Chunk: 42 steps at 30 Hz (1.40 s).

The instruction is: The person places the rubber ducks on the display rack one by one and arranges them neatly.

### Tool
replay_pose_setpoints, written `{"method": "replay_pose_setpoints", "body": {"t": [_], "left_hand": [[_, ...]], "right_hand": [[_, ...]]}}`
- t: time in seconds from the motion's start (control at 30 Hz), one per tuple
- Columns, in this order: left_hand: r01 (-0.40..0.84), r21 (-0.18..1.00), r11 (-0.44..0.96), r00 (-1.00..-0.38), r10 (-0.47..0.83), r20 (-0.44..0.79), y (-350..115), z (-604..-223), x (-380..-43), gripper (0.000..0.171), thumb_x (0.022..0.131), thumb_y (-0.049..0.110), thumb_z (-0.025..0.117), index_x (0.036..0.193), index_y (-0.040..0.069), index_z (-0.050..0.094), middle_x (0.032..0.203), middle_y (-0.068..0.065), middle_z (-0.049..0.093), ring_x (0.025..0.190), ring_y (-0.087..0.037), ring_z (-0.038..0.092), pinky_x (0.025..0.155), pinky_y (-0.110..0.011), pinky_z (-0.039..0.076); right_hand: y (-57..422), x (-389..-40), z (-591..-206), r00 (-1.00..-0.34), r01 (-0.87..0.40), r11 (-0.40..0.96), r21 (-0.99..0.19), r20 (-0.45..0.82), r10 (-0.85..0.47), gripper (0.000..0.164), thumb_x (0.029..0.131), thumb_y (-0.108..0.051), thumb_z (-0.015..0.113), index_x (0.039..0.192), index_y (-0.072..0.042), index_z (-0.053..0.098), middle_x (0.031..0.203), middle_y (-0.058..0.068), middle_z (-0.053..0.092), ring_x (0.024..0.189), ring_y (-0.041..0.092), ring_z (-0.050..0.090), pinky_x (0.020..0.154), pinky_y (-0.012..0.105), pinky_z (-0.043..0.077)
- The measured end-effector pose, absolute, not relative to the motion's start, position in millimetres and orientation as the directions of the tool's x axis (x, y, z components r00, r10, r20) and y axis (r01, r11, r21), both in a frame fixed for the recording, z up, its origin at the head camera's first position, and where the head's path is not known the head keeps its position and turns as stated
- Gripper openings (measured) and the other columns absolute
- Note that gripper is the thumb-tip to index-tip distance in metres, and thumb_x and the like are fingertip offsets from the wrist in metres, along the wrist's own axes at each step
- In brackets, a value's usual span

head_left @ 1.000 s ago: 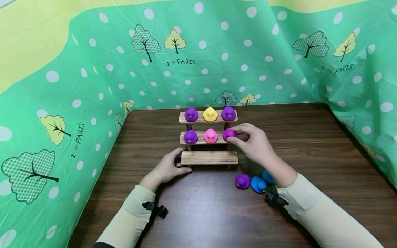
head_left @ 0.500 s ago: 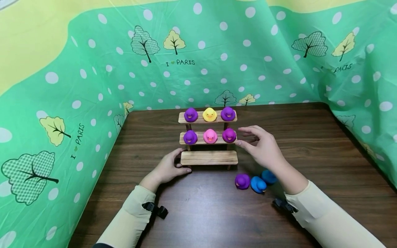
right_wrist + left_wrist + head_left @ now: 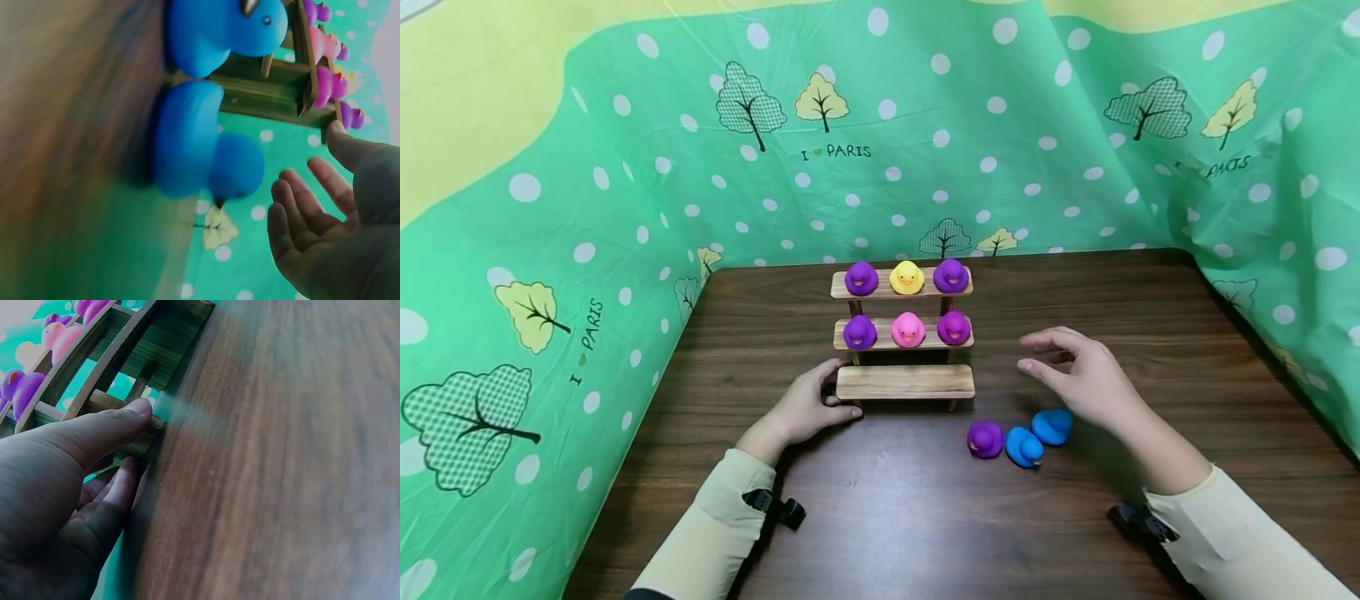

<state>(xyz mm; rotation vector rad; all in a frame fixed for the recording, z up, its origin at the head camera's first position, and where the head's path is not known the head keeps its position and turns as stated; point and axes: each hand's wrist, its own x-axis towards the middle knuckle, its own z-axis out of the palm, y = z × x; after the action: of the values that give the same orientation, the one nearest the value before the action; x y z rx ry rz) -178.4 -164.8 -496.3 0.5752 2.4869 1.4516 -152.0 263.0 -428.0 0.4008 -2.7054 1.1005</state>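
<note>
The left hand (image 3: 805,406) gripped the three-tier wooden stand (image 3: 906,382), apparently steadying it under six rubber ducks (image 3: 908,331); the right hand (image 3: 1088,375), empty and relaxed, hung near two blue ducks (image 3: 1024,447) on the worktop (image 3: 887,508).

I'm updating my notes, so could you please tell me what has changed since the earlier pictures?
The right hand has let go of the rightmost purple duck on the middle shelf and drawn back, empty, to the right. The left hand still grips the left end of the wooden stand; the other ducks stay put.
</note>
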Motion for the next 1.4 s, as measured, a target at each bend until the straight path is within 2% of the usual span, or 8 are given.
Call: {"method": "replay_pose_setpoints", "body": {"t": [0.17, 0.5, 0.57, 0.73, 0.8, 1.1, 1.2, 1.4], "left_hand": [[0.221, 0.874, 0.434, -0.903, 0.430, 0.014, -165, -497, -179, 0.075, 0.082, 0.011, 0.093, 0.145, 0.004, 0.052, 0.131, -0.010, 0.067, 0.114, -0.021, 0.068, 0.093, -0.024, 0.059], [0.227, 0.870, 0.437, -0.901, 0.432, 0.018, -165, -499, -179, 0.075, 0.082, 0.013, 0.093, 0.145, 0.004, 0.052, 0.133, -0.010, 0.067, 0.114, -0.021, 0.068, 0.093, -0.024, 0.059], [0.228, 0.870, 0.437, -0.901, 0.433, 0.018, -165, -499, -179, 0.075, 0.082, 0.012, 0.093, 0.145, 0.004, 0.052, 0.132, -0.010, 0.067, 0.114, -0.021, 0.069, 0.093, -0.024, 0.059], [0.225, 0.874, 0.431, -0.900, 0.436, 0.016, -165, -498, -178, 0.075, 0.082, 0.011, 0.092, 0.145, 0.004, 0.052, 0.131, -0.010, 0.067, 0.114, -0.021, 0.069, 0.094, -0.025, 0.058], [0.223, 0.875, 0.430, -0.900, 0.435, 0.016, -165, -498, -178, 0.075, 0.082, 0.011, 0.092, 0.145, 0.004, 0.051, 0.131, -0.010, 0.067, 0.114, -0.021, 0.068, 0.094, -0.025, 0.058], [0.213, 0.878, 0.428, -0.902, 0.431, 0.009, -164, -498, -179, 0.075, 0.082, 0.010, 0.092, 0.145, 0.004, 0.052, 0.131, -0.011, 0.067, 0.115, -0.022, 0.068, 0.094, -0.024, 0.058], [0.214, 0.878, 0.428, -0.902, 0.432, 0.009, -164, -498, -179, 0.074, 0.082, 0.010, 0.092, 0.145, 0.004, 0.052, 0.131, -0.011, 0.067, 0.115, -0.022, 0.068, 0.094, -0.024, 0.058], [0.224, 0.873, 0.433, -0.903, 0.430, 0.018, -164, -498, -179, 0.074, 0.082, 0.010, 0.092, 0.144, 0.004, 0.052, 0.130, -0.010, 0.067, 0.114, -0.021, 0.068, 0.093, -0.024, 0.059]], "right_hand": [[279, -142, -435, -0.948, -0.317, 0.696, -0.644, 0.214, -0.234, 0.028, 0.098, -0.027, 0.078, 0.123, -0.014, 0.074, 0.120, 0.004, 0.073, 0.103, 0.025, 0.070, 0.087, 0.044, 0.059], [303, -123, -446, -0.932, -0.306, 0.694, -0.651, 0.057, -0.358, 0.041, 0.098, -0.034, 0.078, 0.134, -0.016, 0.070, 0.135, 0.003, 0.068, 0.130, 0.035, 0.058, 0.102, 0.066, 0.047], [306, -121, -447, -0.924, -0.323, 0.699, -0.638, 0.053, -0.378, 0.039, 0.098, -0.033, 0.078, 0.133, -0.018, 0.071, 0.135, 0.000, 0.068, 0.130, 0.033, 0.058, 0.103, 0.062, 0.048], [312, -117, -449, -0.905, -0.377, 0.698, -0.609, 0.082, -0.416, 0.033, 0.095, -0.026, 0.081, 0.127, -0.022, 0.074, 0.128, -0.009, 0.070, 0.124, 0.019, 0.062, 0.102, 0.019, 0.046], [314, -116, -450, -0.900, -0.390, 0.690, -0.610, 0.094, -0.426, 0.033, 0.093, -0.023, 0.083, 0.125, -0.023, 0.075, 0.126, -0.011, 0.071, 0.121, 0.014, 0.062, 0.099, 0.009, 0.042], [317, -114, -451, -0.893, -0.411, 0.691, -0.595, 0.109, -0.437, 0.032, 0.090, -0.018, 0.086, 0.119, -0.026, 0.077, 0.119, -0.015, 0.071, 0.114, 0.010, 0.064, 0.095, 0.014, 0.047], [317, -113, -451, -0.900, -0.402, 0.707, -0.582, 0.110, -0.421, 0.031, 0.089, -0.017, 0.087, 0.116, -0.027, 0.077, 0.114, -0.015, 0.071, 0.110, 0.010, 0.064, 0.093, 0.021, 0.052], [317, -113, -451, -0.937, -0.315, 0.756, -0.573, 0.062, -0.343, 0.026, 0.083, -0.030, 0.092, 0.097, -0.025, 0.071, 0.089, -0.010, 0.066, 0.084, 0.013, 0.061, 0.070, 0.027, 0.053]]}}
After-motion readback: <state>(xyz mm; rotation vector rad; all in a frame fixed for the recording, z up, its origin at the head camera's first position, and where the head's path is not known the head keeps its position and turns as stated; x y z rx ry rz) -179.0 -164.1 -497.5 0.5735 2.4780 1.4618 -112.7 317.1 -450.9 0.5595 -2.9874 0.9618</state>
